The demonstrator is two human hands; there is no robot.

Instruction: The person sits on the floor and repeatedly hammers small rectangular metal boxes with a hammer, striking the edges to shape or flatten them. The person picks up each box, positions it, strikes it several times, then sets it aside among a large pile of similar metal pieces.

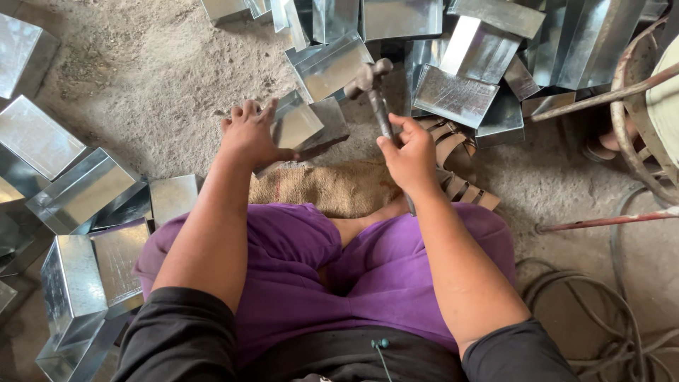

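Left hand: we find it spread flat, fingers splayed, pressing down on a folded sheet-metal box that lies tilted on the ground just ahead of the knees, its far end resting on a darker metal piece beneath it. Right hand: closed firmly around the handle of a hammer, whose dark, worn steel head is raised above and just right of the box, not touching it. Burlap sack: we record it laid across the ground between the box and the purple-clad legs, partly under the right hand. Sandal: tan straps (only partly visible) show behind the right wrist. Stock of finished sheet-metal boxes: one heap crowds the top of the view beyond the hammer, a second group lies along the person's left side, some upright, some tipped. Ground: rough, dusty concrete. At the right edge we note a rusted metal frame and coiled grey cables lying well apart from the hands.
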